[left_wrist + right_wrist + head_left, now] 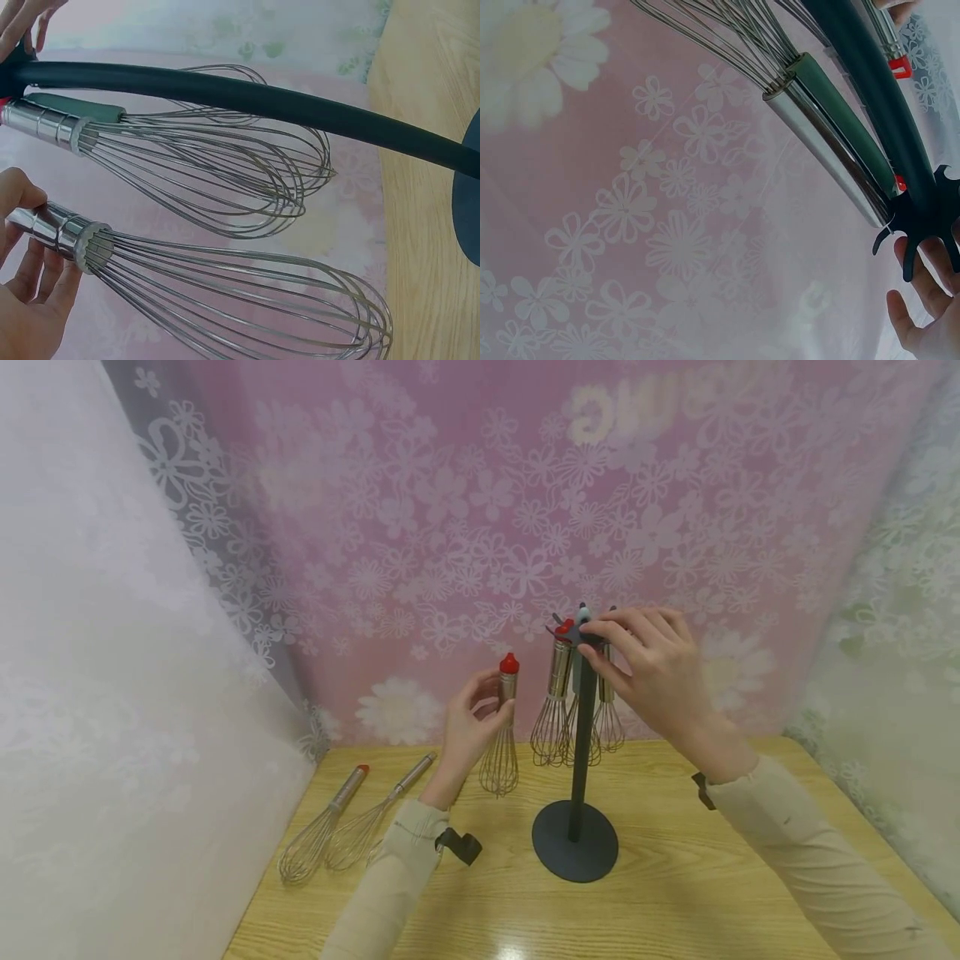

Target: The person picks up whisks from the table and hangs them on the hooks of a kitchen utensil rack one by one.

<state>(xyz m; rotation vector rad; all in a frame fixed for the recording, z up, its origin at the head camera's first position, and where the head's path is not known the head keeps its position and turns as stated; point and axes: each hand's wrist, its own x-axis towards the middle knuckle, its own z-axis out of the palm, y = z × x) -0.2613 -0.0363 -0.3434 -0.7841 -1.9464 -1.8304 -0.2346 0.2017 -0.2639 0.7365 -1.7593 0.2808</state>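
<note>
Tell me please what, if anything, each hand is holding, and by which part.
The left hand holds a red-tipped whisk by its metal handle; the right hand pinches the black stand by its hooked top.

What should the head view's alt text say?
The left hand holds a whisk, red end up, beside a black stand hung with other whisks; the right hand holds the stand's top. More whisks lie on the table at left.

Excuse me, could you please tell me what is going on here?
A person's left hand holds a red-tipped whisk, handle up, beside a black stand. The right hand grips the stand's hooked top. Three other whisks hang from the stand, and at least two more whisks lie on the table.
</note>
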